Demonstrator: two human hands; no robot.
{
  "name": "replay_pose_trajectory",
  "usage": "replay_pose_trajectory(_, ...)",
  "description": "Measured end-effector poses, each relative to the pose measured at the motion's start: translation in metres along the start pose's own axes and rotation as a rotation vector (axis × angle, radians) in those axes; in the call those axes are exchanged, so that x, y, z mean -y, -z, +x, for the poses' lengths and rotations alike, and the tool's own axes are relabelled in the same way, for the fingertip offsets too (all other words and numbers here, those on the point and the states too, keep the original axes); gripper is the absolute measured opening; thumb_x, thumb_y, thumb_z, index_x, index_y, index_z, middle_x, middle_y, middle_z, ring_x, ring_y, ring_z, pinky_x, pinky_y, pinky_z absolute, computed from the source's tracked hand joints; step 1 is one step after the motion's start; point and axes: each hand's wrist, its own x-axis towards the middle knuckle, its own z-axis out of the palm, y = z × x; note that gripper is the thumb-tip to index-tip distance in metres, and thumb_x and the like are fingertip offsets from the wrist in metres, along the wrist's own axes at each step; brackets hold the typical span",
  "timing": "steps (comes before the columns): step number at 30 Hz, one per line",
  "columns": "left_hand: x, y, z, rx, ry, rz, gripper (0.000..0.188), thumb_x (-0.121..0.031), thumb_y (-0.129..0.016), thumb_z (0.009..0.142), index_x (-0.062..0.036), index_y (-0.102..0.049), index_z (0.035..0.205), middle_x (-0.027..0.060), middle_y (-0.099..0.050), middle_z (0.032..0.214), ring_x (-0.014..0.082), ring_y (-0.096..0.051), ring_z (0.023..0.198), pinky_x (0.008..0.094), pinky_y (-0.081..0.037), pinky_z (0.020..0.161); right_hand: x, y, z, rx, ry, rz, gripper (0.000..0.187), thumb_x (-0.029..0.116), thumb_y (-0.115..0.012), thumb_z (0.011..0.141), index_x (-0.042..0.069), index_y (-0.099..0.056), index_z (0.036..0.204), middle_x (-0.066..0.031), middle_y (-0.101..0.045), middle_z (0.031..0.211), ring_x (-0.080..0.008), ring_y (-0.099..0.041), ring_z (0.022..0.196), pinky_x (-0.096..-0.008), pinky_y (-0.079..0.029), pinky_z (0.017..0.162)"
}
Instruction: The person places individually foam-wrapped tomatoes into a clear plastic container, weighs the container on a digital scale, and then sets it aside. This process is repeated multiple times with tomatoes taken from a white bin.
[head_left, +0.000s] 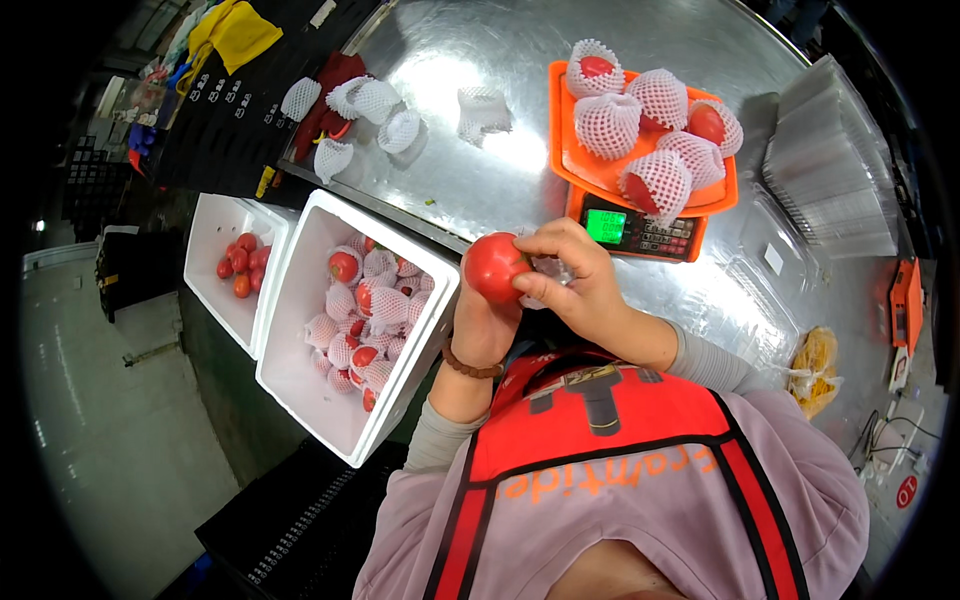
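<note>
My left hand (pixel 484 330) is wrapped round a smooth red tomato (pixel 494 268) from below, close to the table's near edge. On the tomato's right side, my right hand (pixel 580 275) curls its thumb and forefinger against it. A thin whitish piece (pixel 549 268) shows between those fingers; whether it is foam net or plastic film I cannot tell. Beyond my right hand stands a scale (pixel 640 236) with a green lit display. Its orange tray (pixel 560 120) bears several tomatoes in white foam nets (pixel 607 125).
Loose foam nets (pixel 376 101) lie on the steel table (pixel 440 45). Left of me, a white foam box (pixel 290 372) holds net-wrapped tomatoes (pixel 372 310); another box (pixel 215 290) holds bare ones. Stacked clear plastic trays (pixel 830 160) and a yellow bundle (pixel 815 372) are at the right.
</note>
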Motion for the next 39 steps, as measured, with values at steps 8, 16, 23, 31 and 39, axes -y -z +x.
replay_pose_trajectory(8, -0.009, 0.0, -0.002, 0.028, -0.208, 0.319, 0.086, -0.03, -0.084, 0.067, -0.0048, -0.034, 0.131, 0.0086, -0.048, 0.122, 0.0201, -0.051, 0.111, 0.0339, -0.045, 0.095, -0.003, -0.008, 0.002, -0.086, -0.026, -0.045, 0.01, 0.005, -0.066, 0.081, 0.0, -0.059, 0.086, -0.0097, -0.058, 0.08, -0.0207, -0.057, 0.069, -0.0286, -0.046, 0.062)
replay_pose_trajectory(16, -0.009, 0.004, -0.002, 0.095, -0.126, 0.036, 0.083, -0.028, -0.082, 0.07, -0.0045, -0.034, 0.135, 0.0092, -0.048, 0.125, 0.0223, -0.051, 0.113, 0.0363, -0.044, 0.097, -0.016, -0.004, -0.001, -0.032, -0.283, 0.352, 0.018, 0.011, -0.065, 0.084, 0.001, -0.061, 0.099, -0.005, -0.058, 0.088, -0.0156, -0.057, 0.076, -0.0259, -0.046, 0.066)
replay_pose_trajectory(23, -0.01, 0.009, 0.0, 0.099, -0.144, 0.118, 0.08, -0.03, -0.08, 0.073, -0.005, -0.035, 0.134, 0.0082, -0.049, 0.124, 0.021, -0.05, 0.114, 0.0354, -0.042, 0.098, -0.007, -0.008, -0.001, 0.044, -0.198, 0.242, 0.025, 0.01, -0.065, 0.084, 0.001, -0.062, 0.108, -0.0069, -0.057, 0.097, -0.0152, -0.057, 0.088, -0.0257, -0.047, 0.073)
replay_pose_trajectory(31, -0.005, 0.026, -0.003, 0.062, -0.182, 0.169, 0.068, -0.038, -0.072, 0.08, -0.0054, -0.041, 0.13, 0.0083, -0.051, 0.123, 0.022, -0.05, 0.115, 0.037, -0.039, 0.101, -0.012, -0.016, 0.003, 0.121, -0.274, 0.088, 0.008, 0.006, -0.061, 0.087, 0.0, -0.058, 0.091, -0.0063, -0.058, 0.086, -0.017, -0.057, 0.073, -0.028, -0.047, 0.065)
replay_pose_trajectory(39, -0.019, 0.024, 0.008, -0.209, 0.044, -0.26, 0.072, -0.066, -0.051, 0.082, -0.007, -0.046, 0.125, 0.008, -0.054, 0.121, 0.0263, -0.051, 0.113, 0.0428, -0.042, 0.098, 0.0, -0.025, -0.019, 0.659, 0.075, 0.071, 0.012, 0.002, -0.063, 0.077, 0.005, -0.054, 0.084, -0.0105, -0.056, 0.084, -0.0315, -0.057, 0.079, -0.0375, -0.047, 0.069)
